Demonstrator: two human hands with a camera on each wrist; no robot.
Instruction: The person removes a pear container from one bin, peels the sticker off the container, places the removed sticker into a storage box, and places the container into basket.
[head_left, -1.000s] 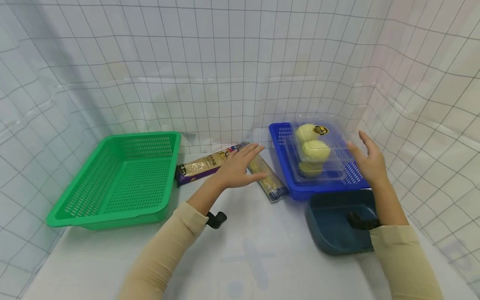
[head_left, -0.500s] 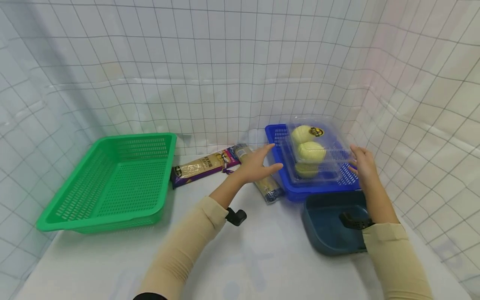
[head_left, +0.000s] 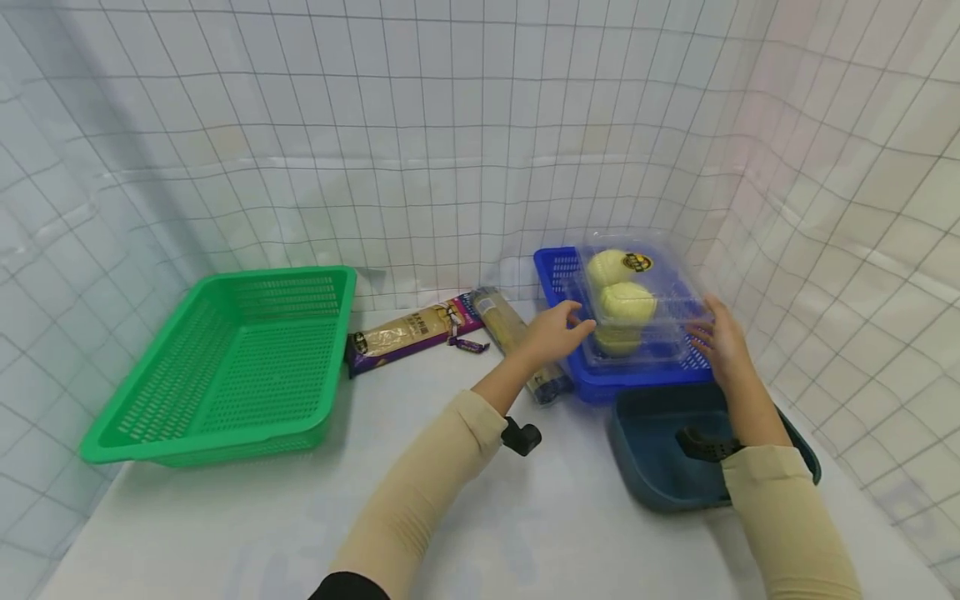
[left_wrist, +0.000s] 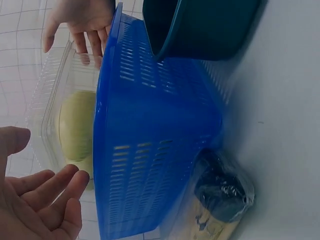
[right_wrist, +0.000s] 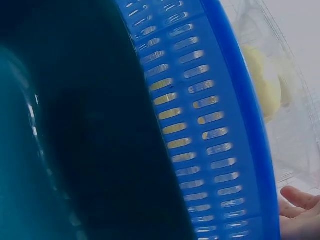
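Note:
A clear plastic clamshell box [head_left: 671, 287] with pale yellow round items [head_left: 628, 302] inside and a black-and-yellow label sits in the blue basket [head_left: 600, 387]. My left hand [head_left: 555, 333] is at the box's left front side, thumb apart from loosely bent fingers. On the opposite side, my right hand [head_left: 727, 346] has its thumb and fingers spread around the box's edge; in the left wrist view the right hand [left_wrist: 87, 22] is beside the box, fingers at its rim. Whether either hand touches the plastic is hard to tell.
A dark teal basin [head_left: 645, 475] stands before the blue basket, under my right forearm. A green basket [head_left: 217, 442] stands at left. Between them lie a purple-and-gold pasta packet [head_left: 405, 337], a clear noodle packet [head_left: 498, 321] and a small purple wrapped candy [head_left: 471, 345].
My left hand has moved right from over the packets to the box's left side, uncovering the candy. My right hand has come in to the box's right edge.

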